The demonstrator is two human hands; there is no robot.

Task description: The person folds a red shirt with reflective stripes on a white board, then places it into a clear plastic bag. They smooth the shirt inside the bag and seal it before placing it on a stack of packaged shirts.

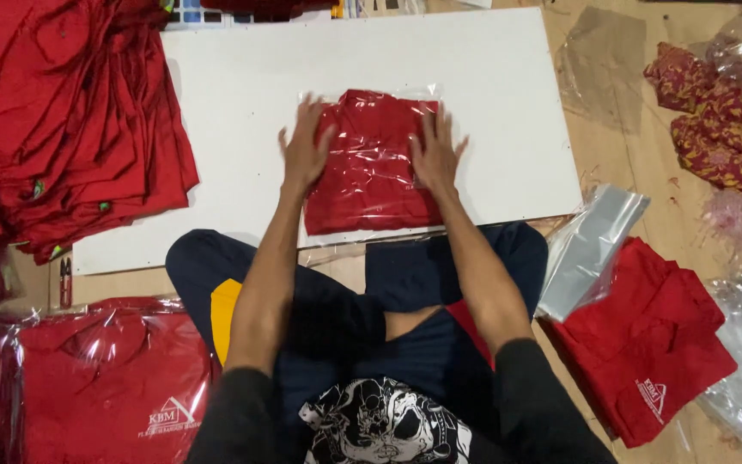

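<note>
Two hands flat, fingers spread | left hand (305, 148) and right hand (434, 153) press bagged red shirt (369, 165) on white board (242, 94) | step: flattening bag | next: likely closing bag's open end.

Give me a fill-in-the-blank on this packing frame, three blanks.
1. Both hands, left hand and right hand, press flat on a folded ____ shirt in a clear plastic bag.
2. The bagged shirt lies on a ____ board.
3. The stack of empty clear bags lies on the person's ____ side.

Missing words: red; white; right
</note>
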